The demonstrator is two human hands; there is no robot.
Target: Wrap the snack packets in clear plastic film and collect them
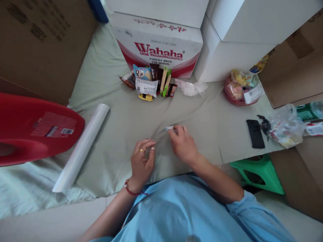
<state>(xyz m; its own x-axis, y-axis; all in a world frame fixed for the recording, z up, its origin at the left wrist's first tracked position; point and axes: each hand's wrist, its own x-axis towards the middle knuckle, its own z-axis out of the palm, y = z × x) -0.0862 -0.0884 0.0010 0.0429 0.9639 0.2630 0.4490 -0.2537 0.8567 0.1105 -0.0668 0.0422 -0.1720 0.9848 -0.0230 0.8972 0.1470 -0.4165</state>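
My left hand [141, 161], with a gold ring and a red wrist cord, is pinched shut on the edge of a thin clear plastic sheet or bag [161, 141] lying on the grey-green cloth [121, 111]. My right hand [182, 144] is closed just to the right of it. Its fingertips grip a small white item [169, 128] at the plastic's far edge, too small to name. The two hands sit close together, near the cloth's front edge.
A white roll of film [82, 148] lies at the left beside a red plastic stool [32, 127]. Snack packets [148, 84] are piled before a Wahaha box [157, 50]. A red bag of snacks [238, 89], a black phone [255, 133], a clear bag [285, 127] and a green stool [259, 171] are at the right.
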